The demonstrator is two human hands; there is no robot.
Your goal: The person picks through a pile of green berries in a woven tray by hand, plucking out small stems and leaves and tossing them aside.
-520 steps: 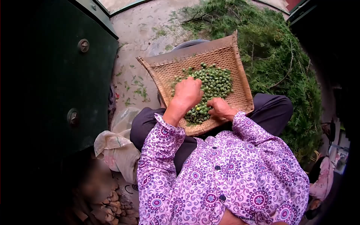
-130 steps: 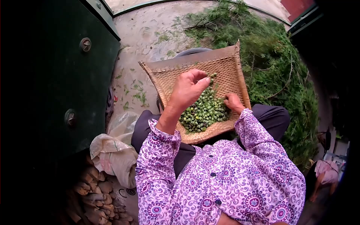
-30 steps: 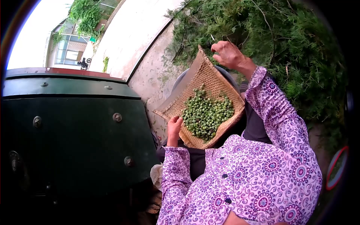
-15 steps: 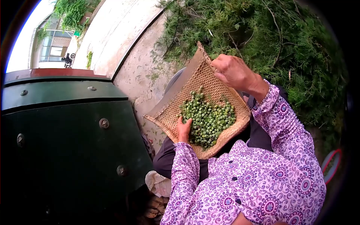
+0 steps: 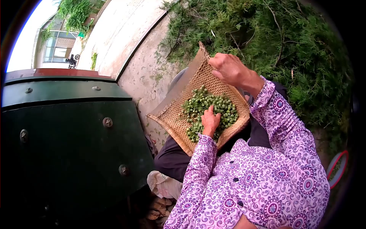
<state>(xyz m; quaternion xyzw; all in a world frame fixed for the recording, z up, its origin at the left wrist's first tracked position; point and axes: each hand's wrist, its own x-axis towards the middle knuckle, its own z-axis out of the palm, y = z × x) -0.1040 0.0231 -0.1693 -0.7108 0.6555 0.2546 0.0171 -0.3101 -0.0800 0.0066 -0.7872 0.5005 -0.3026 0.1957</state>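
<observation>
A woven basket tray (image 5: 175, 115) rests tilted on my lap, with a pile of small green cones (image 5: 227, 108) spread over its middle. My left hand (image 5: 211, 118) lies on the pile, its thumb and forefinger apart and its other fingers partly hidden among the cones. At the tray's upper right edge, my right hand (image 5: 230, 70) is closed on the rim near the corner.
Cut evergreen branches (image 5: 301, 57) lie on the ground at the upper right. A dark green metal box (image 5: 72, 149) with studs stands on the left. A pale cloth bag (image 5: 164, 186) is below my knee, and a red-rimmed oval object (image 5: 337, 169) at the right.
My left hand has moved right, from the pile's left edge onto its middle. The cones have spread apart around it. My right hand and the tray's upper edge have shifted slightly left.
</observation>
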